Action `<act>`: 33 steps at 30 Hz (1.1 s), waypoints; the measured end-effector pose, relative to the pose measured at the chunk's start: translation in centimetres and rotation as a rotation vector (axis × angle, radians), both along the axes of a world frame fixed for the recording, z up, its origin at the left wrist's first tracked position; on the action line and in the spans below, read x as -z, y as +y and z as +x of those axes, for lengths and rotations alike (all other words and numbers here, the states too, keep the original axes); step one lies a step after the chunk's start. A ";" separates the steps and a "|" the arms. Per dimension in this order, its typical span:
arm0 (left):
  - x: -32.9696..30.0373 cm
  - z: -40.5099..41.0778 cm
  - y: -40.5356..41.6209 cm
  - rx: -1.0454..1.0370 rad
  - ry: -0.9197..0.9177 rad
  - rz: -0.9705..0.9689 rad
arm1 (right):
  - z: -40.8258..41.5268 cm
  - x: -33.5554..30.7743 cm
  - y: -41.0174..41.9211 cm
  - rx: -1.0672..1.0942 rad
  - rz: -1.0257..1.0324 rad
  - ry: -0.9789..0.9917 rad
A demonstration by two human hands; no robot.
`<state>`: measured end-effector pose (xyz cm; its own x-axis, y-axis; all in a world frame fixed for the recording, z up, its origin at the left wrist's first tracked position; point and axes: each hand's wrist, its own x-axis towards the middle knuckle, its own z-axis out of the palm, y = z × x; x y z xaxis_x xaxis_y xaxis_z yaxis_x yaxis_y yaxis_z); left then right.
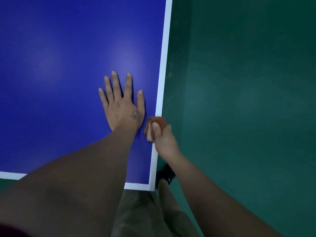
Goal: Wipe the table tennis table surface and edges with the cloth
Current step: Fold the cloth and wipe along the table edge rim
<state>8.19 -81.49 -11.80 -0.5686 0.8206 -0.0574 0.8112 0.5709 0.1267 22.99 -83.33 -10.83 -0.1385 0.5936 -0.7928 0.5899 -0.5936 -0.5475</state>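
Observation:
The blue table tennis table [59, 74] fills the left and middle of the head view, with a white line along its right edge [164, 65] and its near edge. My left hand [122, 103] lies flat on the blue surface near the right edge, fingers spread and straight. My right hand [165, 141] grips a folded brown cloth [158, 123] against the right edge of the table, thumb on top of the cloth. The cloth wraps over the white line, just right of my left wrist.
Green floor [248, 100] lies to the right of the table. The table's near right corner [152, 188] is close to my body. My leg and a black shoe [165, 176] show below that corner.

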 end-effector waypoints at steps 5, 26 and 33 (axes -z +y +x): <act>0.2 0.0 0.1 0.000 0.012 -0.014 | -0.4 0.0 1.5 -0.002 -0.025 -0.020; 0.5 -0.1 0.1 0.010 0.020 0.011 | -4.6 -0.3 15.6 -0.023 0.045 -0.042; 0.8 -0.1 0.1 0.019 0.031 0.018 | -4.0 0.1 13.4 -0.030 0.013 -0.070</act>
<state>8.11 -81.41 -12.63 -0.5544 0.8319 -0.0253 0.8254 0.5534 0.1118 19.00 -69.90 -10.96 -0.1003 0.6000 -0.7937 0.6443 -0.5687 -0.5113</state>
